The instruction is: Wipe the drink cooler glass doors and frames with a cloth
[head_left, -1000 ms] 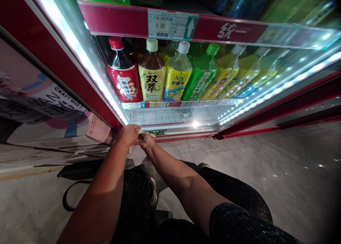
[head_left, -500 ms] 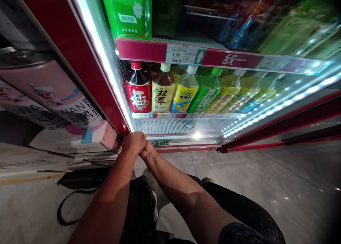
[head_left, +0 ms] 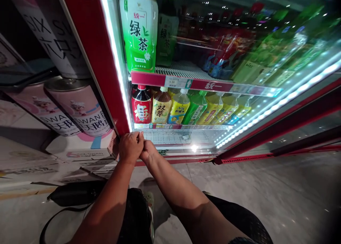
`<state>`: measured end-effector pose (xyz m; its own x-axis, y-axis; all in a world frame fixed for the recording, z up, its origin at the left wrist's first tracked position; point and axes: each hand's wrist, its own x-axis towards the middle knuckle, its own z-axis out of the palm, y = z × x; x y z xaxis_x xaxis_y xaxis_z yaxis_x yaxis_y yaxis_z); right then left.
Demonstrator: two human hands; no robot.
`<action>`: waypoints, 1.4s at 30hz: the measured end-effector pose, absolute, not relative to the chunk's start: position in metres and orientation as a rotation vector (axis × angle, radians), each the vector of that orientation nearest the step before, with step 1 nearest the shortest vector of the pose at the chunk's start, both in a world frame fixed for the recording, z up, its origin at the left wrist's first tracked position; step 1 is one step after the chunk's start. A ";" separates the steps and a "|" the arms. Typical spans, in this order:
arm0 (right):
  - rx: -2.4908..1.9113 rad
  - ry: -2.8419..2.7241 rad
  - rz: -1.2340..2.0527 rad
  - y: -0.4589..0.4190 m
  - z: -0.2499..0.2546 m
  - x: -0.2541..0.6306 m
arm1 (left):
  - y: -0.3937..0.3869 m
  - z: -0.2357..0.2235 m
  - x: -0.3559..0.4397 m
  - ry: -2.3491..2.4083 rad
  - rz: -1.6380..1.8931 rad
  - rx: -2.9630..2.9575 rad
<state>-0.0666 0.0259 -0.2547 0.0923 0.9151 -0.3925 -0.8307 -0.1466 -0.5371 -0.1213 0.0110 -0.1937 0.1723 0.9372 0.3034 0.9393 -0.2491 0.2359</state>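
My left hand (head_left: 130, 147) is closed at the lower left corner of a lit drinks fridge, against its red frame (head_left: 124, 110). Close beside it, touching or nearly so, is my right hand (head_left: 148, 150), also closed, in front of the bottom of the glass. Whatever the fingers hold, if anything, is hidden from this angle. Just above the hands, behind the glass, stand a red-labelled bottle (head_left: 142, 107) and a yellow-labelled brown one (head_left: 161, 108). Higher up is a large green tea bottle (head_left: 140, 34).
Pink and white beer cans (head_left: 87, 112) stand on a box (head_left: 80, 148) to the left. A black bag (head_left: 76, 194) with a strap lies on the grey tiled floor (head_left: 266, 190). More bottles line the shelf (head_left: 160, 79) and the row below it. Another red frame runs along the right.
The view has tilted upward, so the shelves sit lower in the picture and more of the green tea bottle shows. Both hands stay together at the fridge's lower left corner.
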 end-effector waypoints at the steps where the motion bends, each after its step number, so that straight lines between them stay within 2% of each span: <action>1: -0.783 -0.140 1.576 0.024 -0.248 -0.065 | 0.011 -0.195 -0.122 -1.900 -0.678 -2.400; 4: -0.760 -0.158 1.673 0.018 -0.230 -0.057 | 0.010 -0.200 -0.127 -1.755 -0.951 -2.387; 8: -0.759 -0.231 1.640 0.016 -0.204 -0.048 | -0.001 -0.199 -0.132 -1.523 -1.356 -2.234; 15: -0.694 -0.414 1.478 0.002 -0.139 -0.046 | -0.011 -0.182 -0.131 -1.184 -1.636 -2.088; 18: -0.812 -0.751 1.134 -0.007 -0.105 -0.039 | -0.006 -0.171 -0.125 -1.119 -1.675 -2.050; 22: -1.211 -1.521 0.110 -0.002 -0.063 -0.022 | -0.005 -0.157 -0.119 -1.218 -1.591 -2.127; 25: -1.348 -1.746 -0.451 0.011 -0.062 -0.013 | -0.011 -0.156 -0.120 -1.365 -1.440 -2.201; 27: -1.311 -1.808 -0.676 0.017 -0.083 -0.009 | -0.015 -0.162 -0.124 -1.461 -1.370 -2.189; 32: -1.072 -2.182 -0.907 0.024 -0.140 0.005 | -0.017 -0.186 -0.138 -1.672 -1.376 -2.154; 34: -1.072 -2.252 -0.882 0.026 -0.133 0.008 | -0.016 -0.189 -0.141 -1.739 -1.424 -2.154; 39: -1.193 -2.123 -0.871 0.037 -0.074 0.003 | -0.018 -0.171 -0.136 -1.753 -1.531 -2.138; 42: -1.182 -2.094 -0.921 0.037 -0.071 0.001 | -0.017 -0.162 -0.132 -1.596 -1.600 -2.130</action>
<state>0.0013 0.0368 -0.0714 -0.4548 0.4965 0.7394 0.8805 0.3755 0.2894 -0.1319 -0.0170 -0.1618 -0.0586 0.6859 0.7253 0.7236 -0.4714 0.5042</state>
